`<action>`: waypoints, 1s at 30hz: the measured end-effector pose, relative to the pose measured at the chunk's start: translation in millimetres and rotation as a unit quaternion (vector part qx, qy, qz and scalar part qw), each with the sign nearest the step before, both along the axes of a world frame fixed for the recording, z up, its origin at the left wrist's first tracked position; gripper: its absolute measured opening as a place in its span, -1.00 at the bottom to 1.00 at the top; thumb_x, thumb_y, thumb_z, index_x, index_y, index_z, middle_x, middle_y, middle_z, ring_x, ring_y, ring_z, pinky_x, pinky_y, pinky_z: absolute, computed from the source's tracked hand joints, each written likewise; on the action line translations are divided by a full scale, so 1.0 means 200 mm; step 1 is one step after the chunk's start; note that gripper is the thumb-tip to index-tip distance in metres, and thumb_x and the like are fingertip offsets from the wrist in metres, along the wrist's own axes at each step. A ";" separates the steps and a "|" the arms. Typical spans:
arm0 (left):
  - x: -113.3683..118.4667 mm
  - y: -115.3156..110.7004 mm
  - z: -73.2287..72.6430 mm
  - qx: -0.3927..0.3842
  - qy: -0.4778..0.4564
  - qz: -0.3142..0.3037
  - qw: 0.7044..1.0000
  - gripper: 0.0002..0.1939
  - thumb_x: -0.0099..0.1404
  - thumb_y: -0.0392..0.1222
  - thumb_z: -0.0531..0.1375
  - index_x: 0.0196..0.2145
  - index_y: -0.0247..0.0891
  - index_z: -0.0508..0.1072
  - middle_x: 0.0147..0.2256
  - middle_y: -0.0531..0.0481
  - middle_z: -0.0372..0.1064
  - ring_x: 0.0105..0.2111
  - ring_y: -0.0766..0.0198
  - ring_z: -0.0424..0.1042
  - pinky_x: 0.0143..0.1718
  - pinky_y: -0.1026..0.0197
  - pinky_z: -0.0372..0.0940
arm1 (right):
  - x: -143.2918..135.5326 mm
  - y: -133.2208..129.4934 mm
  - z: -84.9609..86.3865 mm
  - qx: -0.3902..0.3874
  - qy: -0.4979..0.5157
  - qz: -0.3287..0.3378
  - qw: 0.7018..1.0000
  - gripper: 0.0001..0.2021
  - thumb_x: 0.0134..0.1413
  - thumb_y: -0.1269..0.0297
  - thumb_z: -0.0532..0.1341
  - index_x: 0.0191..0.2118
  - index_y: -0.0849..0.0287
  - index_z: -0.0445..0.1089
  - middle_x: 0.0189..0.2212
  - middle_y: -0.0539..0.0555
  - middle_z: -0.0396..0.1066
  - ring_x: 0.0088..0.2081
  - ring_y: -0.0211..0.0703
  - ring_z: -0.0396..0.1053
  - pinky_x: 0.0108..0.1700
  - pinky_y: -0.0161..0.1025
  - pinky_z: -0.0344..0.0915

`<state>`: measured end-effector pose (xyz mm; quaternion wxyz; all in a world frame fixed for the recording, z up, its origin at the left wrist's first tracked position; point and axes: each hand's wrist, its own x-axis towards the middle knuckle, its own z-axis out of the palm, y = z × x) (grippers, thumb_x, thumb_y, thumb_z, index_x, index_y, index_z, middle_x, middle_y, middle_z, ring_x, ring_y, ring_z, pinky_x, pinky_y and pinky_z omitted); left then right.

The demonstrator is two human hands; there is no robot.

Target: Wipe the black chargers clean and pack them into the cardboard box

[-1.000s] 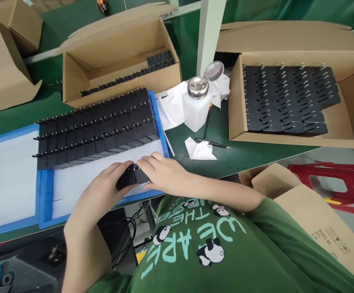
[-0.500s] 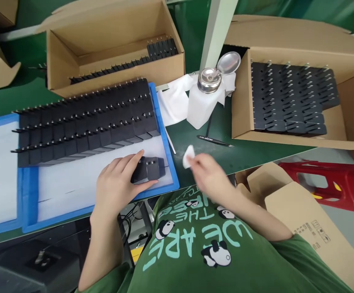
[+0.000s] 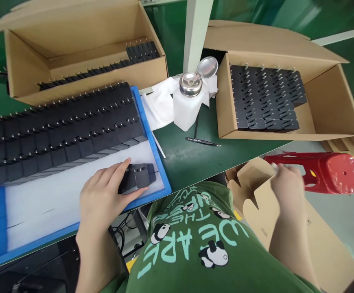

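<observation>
My left hand [image 3: 105, 191] grips black blocks [image 3: 137, 177] at the right end of a blue-edged tray [image 3: 165, 183] with a white lining. Behind it, long rows of black blocks with metal pins [image 3: 57, 134] stand on the tray. My right hand [image 3: 287, 183] is off the table at the right, over an open cardboard box [image 3: 264, 191] and beside a red stool. Its fingers are pressed together on a small white wad [image 3: 274, 166], blurred and mostly hidden.
A white pump bottle [image 3: 187, 106] with its lid up, white cloths [image 3: 158, 106] and black tweezers [image 3: 203, 141] lie mid-table. Cardboard boxes holding pinned blocks stand at left [image 3: 88, 87] and right [image 3: 227, 97]. A red stool [image 3: 341, 173] is at right.
My right hand has moved from the table right to over the box on the floor, carrying the white wad. The view has shifted right; my left hand keeps its grip on the blocks.
</observation>
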<state>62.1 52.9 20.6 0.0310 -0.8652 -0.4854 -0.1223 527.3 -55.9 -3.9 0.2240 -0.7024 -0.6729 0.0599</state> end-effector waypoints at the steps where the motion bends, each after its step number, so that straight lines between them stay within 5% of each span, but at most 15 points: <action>1: 0.00 0.00 0.00 -0.002 0.000 -0.002 1.000 -0.21 0.30 0.17 0.33 0.35 -0.14 0.19 -0.04 -0.20 0.53 -0.15 -0.17 0.53 -0.21 -0.05 0.38 | 0.04 -0.03 0.05 0.030 -0.013 -0.037 0.999 -0.49 0.44 0.17 -0.17 0.39 -0.40 0.03 -0.17 0.21 0.38 -0.12 0.23 0.42 -0.26 0.20 0.40; 4: -0.02 0.00 0.03 -0.029 -0.020 -0.012 0.999 -0.20 0.30 0.19 0.31 0.36 -0.12 0.16 0.03 -0.25 0.49 -0.06 -0.24 0.51 -0.10 -0.14 0.40 | -0.02 -0.04 0.11 0.100 -0.051 -0.123 0.986 -0.51 0.42 0.13 -0.09 0.36 -0.38 0.15 -0.12 0.24 0.39 -0.02 0.38 0.39 -0.18 0.32 0.36; 6: -0.04 -0.01 0.04 -0.048 -0.053 -0.008 0.997 -0.19 0.30 0.19 0.31 0.37 -0.10 0.15 0.12 -0.29 0.41 0.06 -0.29 0.45 0.05 -0.25 0.36 | -0.15 0.03 0.09 0.098 -0.050 -0.100 0.989 -0.52 0.41 0.16 -0.02 0.36 -0.30 0.20 -0.07 0.23 0.42 -0.02 0.34 0.42 -0.11 0.31 0.39; 11: -0.17 -0.08 0.06 -0.070 -0.125 0.063 0.988 -0.18 0.29 0.11 0.35 0.38 -0.08 0.14 0.21 -0.31 0.28 0.21 -0.23 0.34 0.24 -0.25 0.28 | -0.49 0.37 0.00 0.064 -0.015 0.061 0.996 -0.59 0.41 0.27 -0.03 0.22 -0.10 0.39 -0.10 0.21 0.45 -0.07 0.13 0.47 -0.02 0.13 0.48; 15: -0.27 -0.14 0.05 -0.166 -0.159 0.103 0.968 -0.15 0.28 0.13 0.36 0.39 -0.04 0.10 0.22 -0.23 0.28 0.16 -0.10 0.40 0.17 -0.11 0.37 | -0.71 0.51 0.10 0.059 -0.010 0.170 0.984 -0.62 0.40 0.28 0.03 0.23 0.16 0.36 0.04 0.33 0.41 0.07 0.25 0.39 0.10 0.27 0.39; 19: -0.28 -0.11 0.04 -0.223 -0.173 0.112 0.953 -0.16 0.26 0.10 0.38 0.37 -0.05 0.14 0.24 -0.21 0.26 0.12 -0.04 0.43 0.06 -0.02 0.43 | -1.04 0.55 0.20 -0.037 0.017 0.374 0.926 -0.29 0.28 -0.02 0.24 0.39 0.26 0.09 0.23 0.39 0.29 0.12 0.26 0.39 0.04 0.16 0.47; 23: -0.28 -0.03 0.02 -0.241 -0.171 0.072 0.953 -0.23 0.22 0.15 0.38 0.29 -0.08 0.27 0.21 -0.17 0.34 0.16 -0.06 0.42 0.12 -0.03 0.40 | -1.35 0.65 0.14 -0.109 -0.001 0.402 0.909 -0.15 0.08 -0.08 0.40 0.33 0.32 0.14 0.17 0.41 0.34 -0.09 0.24 0.52 -0.19 0.08 0.50; 26: -0.28 0.00 0.03 -0.229 -0.177 0.050 0.956 -0.36 0.23 0.20 0.36 0.13 -0.17 0.38 0.06 -0.16 0.47 0.03 -0.05 0.51 0.04 -0.02 0.44 | -1.41 0.71 0.13 -0.106 -0.004 0.408 0.907 -0.33 0.10 -0.05 0.40 0.18 0.28 0.30 0.03 0.28 0.46 -0.09 0.18 0.52 -0.16 0.00 0.48; 30: -0.15 -0.04 0.14 -0.188 -0.197 0.018 0.962 -0.47 0.28 0.16 0.34 0.07 -0.17 0.37 -0.04 -0.11 0.49 -0.05 0.01 0.53 -0.04 0.05 0.44 | -1.22 0.61 0.30 -0.085 0.001 0.414 0.906 -0.41 0.15 -0.01 0.38 0.16 0.22 0.29 0.04 0.22 0.45 -0.04 0.13 0.49 -0.16 -0.04 0.47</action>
